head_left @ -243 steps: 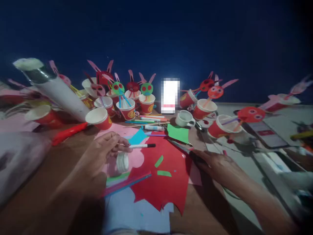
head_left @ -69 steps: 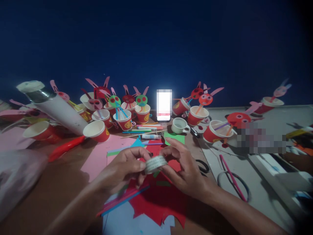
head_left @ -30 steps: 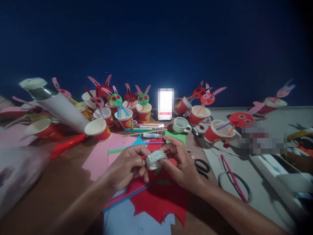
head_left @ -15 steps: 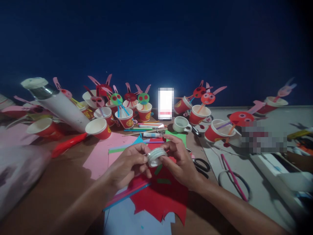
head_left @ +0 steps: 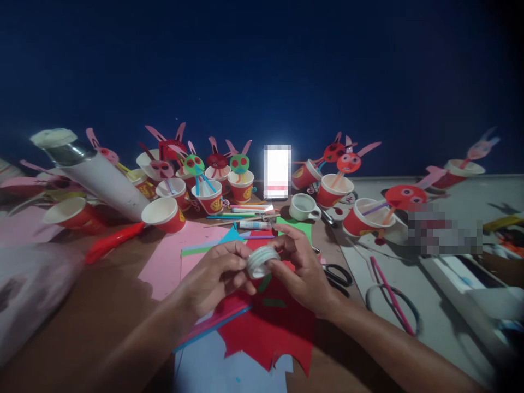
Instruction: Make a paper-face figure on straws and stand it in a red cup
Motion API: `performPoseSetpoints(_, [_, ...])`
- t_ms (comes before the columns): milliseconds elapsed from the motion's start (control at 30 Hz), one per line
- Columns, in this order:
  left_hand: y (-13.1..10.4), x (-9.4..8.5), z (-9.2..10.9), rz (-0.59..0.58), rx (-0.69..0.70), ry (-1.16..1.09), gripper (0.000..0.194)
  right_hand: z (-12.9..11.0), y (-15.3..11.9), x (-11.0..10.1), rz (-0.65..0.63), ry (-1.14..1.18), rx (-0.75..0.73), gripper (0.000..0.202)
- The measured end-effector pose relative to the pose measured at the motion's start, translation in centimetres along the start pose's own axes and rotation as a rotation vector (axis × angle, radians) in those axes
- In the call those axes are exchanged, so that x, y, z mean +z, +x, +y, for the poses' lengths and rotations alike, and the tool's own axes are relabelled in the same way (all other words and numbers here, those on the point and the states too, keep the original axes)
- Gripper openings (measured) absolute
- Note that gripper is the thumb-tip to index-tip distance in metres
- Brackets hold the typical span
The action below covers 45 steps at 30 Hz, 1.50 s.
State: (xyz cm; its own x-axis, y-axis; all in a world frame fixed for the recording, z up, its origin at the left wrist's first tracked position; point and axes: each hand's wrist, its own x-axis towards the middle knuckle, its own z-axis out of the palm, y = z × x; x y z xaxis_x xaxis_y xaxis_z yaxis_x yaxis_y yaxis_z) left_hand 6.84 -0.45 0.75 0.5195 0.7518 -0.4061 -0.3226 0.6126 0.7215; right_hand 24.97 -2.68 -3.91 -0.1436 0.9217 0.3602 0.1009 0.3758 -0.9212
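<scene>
A small roll of tape (head_left: 262,261), whitish and part see-through, is held up in front of me between both hands. My left hand (head_left: 219,273) pinches its left edge with thumb and forefinger. On the other side my right hand (head_left: 301,267) grips the roll, thumb low and fingers curled over the top. Below the hands lies cut red paper (head_left: 282,333) with small green strips (head_left: 274,302) on it. Pink paper (head_left: 164,262) spreads to the left, and pale blue paper (head_left: 204,371) shows at the front.
Behind stand several red paper cups (head_left: 164,215) with paper rabbit heads on straws. Scissors (head_left: 338,275) lie right of my right hand. A white mug (head_left: 303,207), a glue stick (head_left: 254,225) and a glowing, blurred-out screen (head_left: 277,172) are farther back. A plastic bag (head_left: 33,295) sits left.
The roll has turned slightly between my fingers. Both hands stay in nearly the same place, and the view has shifted a little.
</scene>
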Motion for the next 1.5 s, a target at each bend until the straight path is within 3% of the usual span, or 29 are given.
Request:
performPoseSetpoints(200, [0.20,-0.02,-0.36,0.043,0.034,0.020,0.013,-0.03,0.02,0.05,0.010,-0.012,-0.008,0.052])
performPoseSetpoints(333, [0.07,-0.01,-0.05,-0.004,0.006,0.008,0.002,0.02,0.09,0.01,0.010,0.016,-0.006,0.052])
performPoseSetpoints(700, [0.16,-0.15,-0.39,0.016,0.049,-0.004,0.009,0.04,0.18,0.11,0.024,0.024,0.007,0.050])
performPoseSetpoints(833, [0.10,-0.15,-0.25,-0.005,0.023,0.013,0.001,0.08,0.30,0.13,0.014,0.029,0.013,0.050])
performPoseSetpoints(1200, [0.23,0.05,-0.10,0.057,0.002,0.037,0.007,0.24,0.15,0.16,0.016,0.058,0.053,0.050])
performPoseSetpoints(1367, [0.30,0.16,-0.17,0.083,0.083,0.100,0.006,0.10,0.46,0.47,0.020,0.292,0.154,0.047])
performPoseSetpoints(1500, [0.10,0.19,-0.05,0.233,0.277,0.437,0.008,0.01,0.78,0.75,0.017,0.540,0.259,0.045])
